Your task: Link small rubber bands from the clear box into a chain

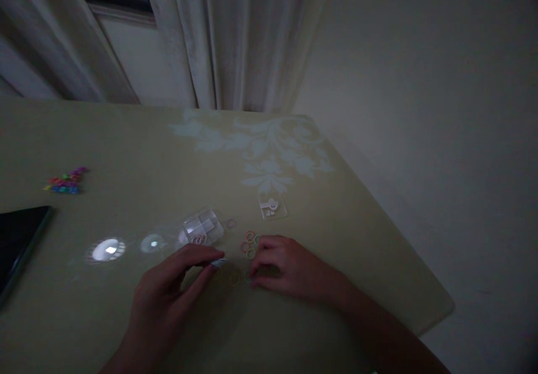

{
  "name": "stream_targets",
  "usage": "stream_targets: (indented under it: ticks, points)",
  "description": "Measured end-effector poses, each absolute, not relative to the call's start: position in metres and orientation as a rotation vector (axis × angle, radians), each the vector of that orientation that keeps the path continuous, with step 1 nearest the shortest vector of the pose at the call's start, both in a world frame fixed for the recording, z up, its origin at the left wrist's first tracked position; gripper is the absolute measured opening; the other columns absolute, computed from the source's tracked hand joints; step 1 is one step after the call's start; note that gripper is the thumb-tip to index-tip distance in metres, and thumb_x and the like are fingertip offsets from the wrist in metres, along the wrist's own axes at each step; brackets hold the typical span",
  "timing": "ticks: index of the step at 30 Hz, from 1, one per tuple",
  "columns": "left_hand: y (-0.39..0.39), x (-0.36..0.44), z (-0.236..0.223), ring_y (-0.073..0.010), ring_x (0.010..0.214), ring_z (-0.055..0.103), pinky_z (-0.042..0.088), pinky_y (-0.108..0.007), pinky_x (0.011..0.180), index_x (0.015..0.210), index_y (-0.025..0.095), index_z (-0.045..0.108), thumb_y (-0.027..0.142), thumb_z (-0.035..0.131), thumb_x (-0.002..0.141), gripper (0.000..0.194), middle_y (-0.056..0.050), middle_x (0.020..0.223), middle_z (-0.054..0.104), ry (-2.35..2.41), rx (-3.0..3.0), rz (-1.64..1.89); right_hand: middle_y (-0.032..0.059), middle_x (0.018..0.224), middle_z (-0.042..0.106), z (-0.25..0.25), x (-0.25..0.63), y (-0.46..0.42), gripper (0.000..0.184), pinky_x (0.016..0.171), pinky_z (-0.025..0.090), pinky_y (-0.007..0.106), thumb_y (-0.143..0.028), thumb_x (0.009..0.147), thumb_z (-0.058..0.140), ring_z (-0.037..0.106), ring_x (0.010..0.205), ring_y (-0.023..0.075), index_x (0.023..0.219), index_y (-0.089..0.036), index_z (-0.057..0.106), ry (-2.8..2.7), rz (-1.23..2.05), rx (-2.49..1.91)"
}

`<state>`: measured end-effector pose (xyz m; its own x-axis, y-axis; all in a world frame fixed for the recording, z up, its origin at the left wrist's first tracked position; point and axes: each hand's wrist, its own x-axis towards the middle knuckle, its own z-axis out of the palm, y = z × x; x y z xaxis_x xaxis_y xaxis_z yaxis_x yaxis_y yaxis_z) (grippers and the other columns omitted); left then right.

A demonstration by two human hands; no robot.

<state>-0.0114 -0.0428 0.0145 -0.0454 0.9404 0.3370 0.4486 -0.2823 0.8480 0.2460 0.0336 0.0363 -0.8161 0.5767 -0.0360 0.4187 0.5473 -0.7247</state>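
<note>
The left hand (pixel 162 295) is over the near part of the surface (pixel 336 234), its grip closed, thumb and index finger pinching a small pale piece (pixel 218 262) at their tips. The right hand (pixel 286 267) is lowered just to the right, fingers curled down to the surface beside the loose rings. A green ring (pixel 247 276) lies at its fingertips; whether the grip is closed on it, I cannot tell.

Between the hands is a faint yellow ring (pixel 234 279). On the far side of the right fingertips, an orange ring (pixel 249 236), a reddish ring (pixel 245 247), a pale yellow ring (pixel 251 253) and a second green ring (pixel 257 240) sit close together, the last partly behind the fingers.

Just beyond the left hand stands a clear box (pixel 205 224) with dividers, a few pale rings (pixel 199 239) in its near part. A pinkish ring (pixel 231 224) lies just right of the box. Farther right, beyond the right hand, is a flat clear case (pixel 281 211) with white shapes (pixel 271 204) on or in it.

At the left are a pile of small multicoloured pieces (pixel 67 183) and, nearer, a dark flat panel (pixel 21 245), cut off by the view's edge. White floral patterning (pixel 273 144) covers the far right part of the surface, and curtains (pixel 239 37) hang behind.
</note>
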Motion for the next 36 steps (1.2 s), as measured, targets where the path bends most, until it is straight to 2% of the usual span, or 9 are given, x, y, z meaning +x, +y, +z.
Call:
stream_targets:
  ticks: [4,8,15,22,25,28,31,36]
  points:
    - [-0.04,-0.013,0.014,-0.0147,0.092,0.078,0.062,-0.019,0.081,0.105,0.034,0.079,0.027,0.071,0.095,0.014,0.004,0.1,0.082,1.42,1.837,1.297,0.0046,0.094,0.07,0.032,0.24,0.024,0.008,0.081,0.047,0.031,-0.025,0.097,0.07,0.064,0.085,0.0193,0.093,-0.02,0.075,-2.761,0.853,-0.82]
    - [-0.04,-0.012,0.014,-0.0131,0.088,0.078,0.061,-0.017,0.081,0.102,0.033,0.078,0.026,0.07,0.096,0.013,0.005,0.096,0.082,1.382,1.865,1.254,0.0067,0.09,0.067,0.027,0.235,0.018,0.007,0.08,0.046,0.034,-0.024,0.09,0.071,0.058,0.08,0.0207,0.087,-0.018,0.069,-2.823,0.651,-0.85]
    - [-0.04,-0.007,0.018,-0.0137,0.084,0.079,0.062,-0.018,0.077,0.104,0.033,0.077,0.019,0.065,0.096,0.019,0.004,0.095,0.082,1.252,1.88,1.204,-0.0006,0.087,0.059,0.036,0.227,0.013,0.002,0.072,0.045,0.024,-0.02,0.091,0.066,0.055,0.079,0.0136,0.092,-0.02,0.064,-2.089,1.27,-0.831]
    - [-0.04,-0.005,0.016,-0.0136,0.086,0.077,0.062,-0.019,0.075,0.115,0.033,0.073,0.016,0.065,0.097,0.026,0.002,0.096,0.079,1.139,1.893,1.184,-0.0011,0.087,0.056,0.037,0.219,0.004,0.007,0.073,0.043,0.025,-0.025,0.094,0.068,0.051,0.079,0.0124,0.091,-0.019,0.066,-1.867,1.564,-0.802]
    - [-0.041,-0.006,0.015,-0.0131,0.088,0.075,0.061,-0.019,0.075,0.11,0.032,0.073,0.013,0.063,0.097,0.025,0.002,0.096,0.077,1.112,1.911,1.194,-0.0014,0.085,0.055,0.038,0.221,0.008,0.014,0.067,0.041,0.023,-0.031,0.095,0.072,0.051,0.076,0.0117,0.092,-0.018,0.071,-1.794,1.623,-0.866]
    - [-0.043,-0.006,0.017,-0.0141,0.095,0.075,0.061,-0.021,0.082,0.108,0.031,0.073,0.015,0.063,0.097,0.022,0.001,0.1,0.077,1.171,1.914,1.2,-0.0007,0.086,0.058,0.042,0.23,0.022,0.015,0.064,0.04,0.023,-0.034,0.095,0.073,0.052,0.073,0.0113,0.094,-0.018,0.074,-1.789,1.498,-0.976]
    - [-0.045,-0.006,0.017,-0.0136,0.099,0.076,0.06,-0.021,0.088,0.111,0.031,0.072,0.018,0.063,0.098,0.02,0.002,0.105,0.079,1.239,1.911,1.197,0.0006,0.088,0.062,0.045,0.244,0.038,0.007,0.072,0.043,0.025,-0.026,0.094,0.075,0.057,0.078,0.013,0.092,-0.019,0.075,-2.003,1.227,-1.065]
    - [-0.046,-0.007,0.014,-0.0102,0.094,0.078,0.06,-0.015,0.086,0.111,0.034,0.071,0.023,0.065,0.098,0.018,0.007,0.101,0.081,1.277,1.888,1.185,0.0013,0.09,0.066,0.04,0.253,0.044,0.006,0.075,0.042,0.026,-0.018,0.087,0.08,0.062,0.082,0.0154,0.09,-0.018,0.075,-2.459,1.005,-1.215]
